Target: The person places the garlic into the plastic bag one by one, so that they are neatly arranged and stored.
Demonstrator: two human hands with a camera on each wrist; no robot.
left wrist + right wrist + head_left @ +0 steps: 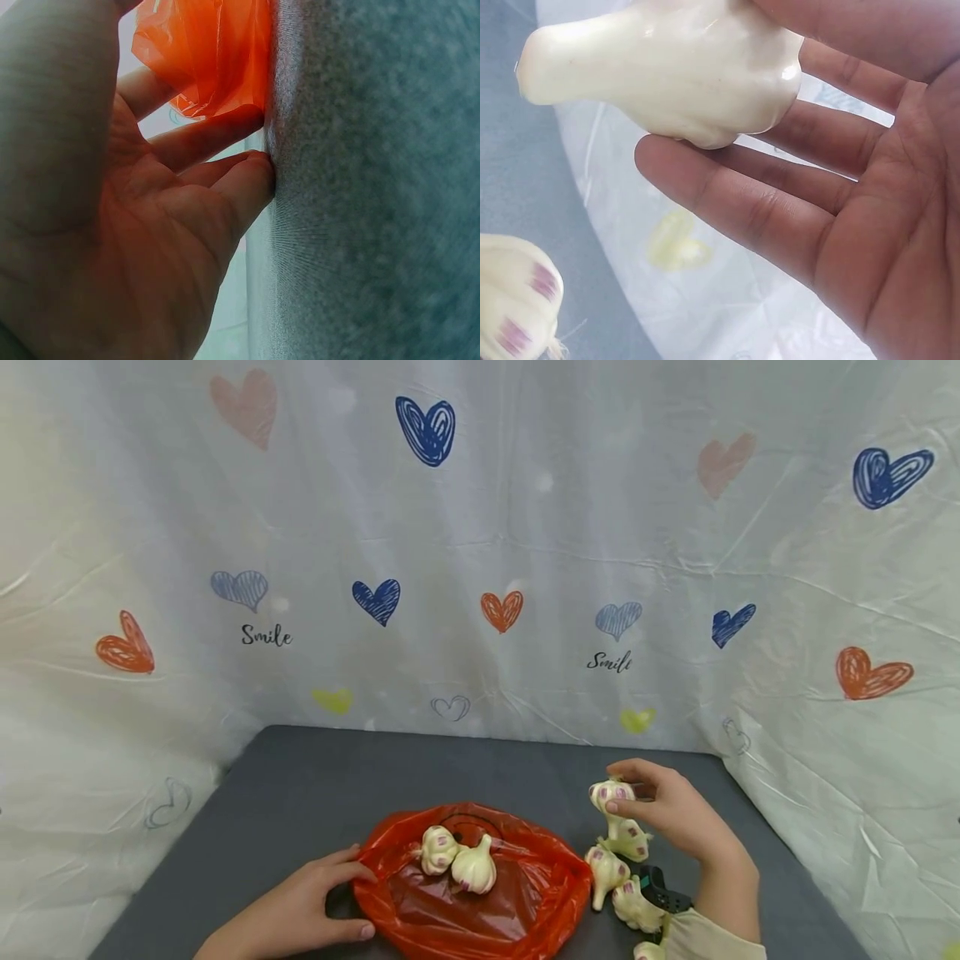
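Note:
A red plastic bag (555, 860) lies spread wide on the dark table, with two garlic bulbs (474, 866) in its opening. My left hand (307, 902) rests at the bag's left edge, fingers against the plastic and thumb low by the table. In the left wrist view those fingers lie beside the orange-red plastic (206, 52). On the right, my right hand (667, 802) pinches a garlic bulb (611, 792) between thumb and fingers. Its pale stem points left in the right wrist view, where the bulb (682, 71) is partly covered by the thumb.
Several more garlic bulbs (606, 870) lie to the right of the bag, some partly behind my right wrist. One bulb (517, 296) shows below the held one. A white curtain (480, 510) printed with hearts surrounds the dark table (337, 777) at the back and sides.

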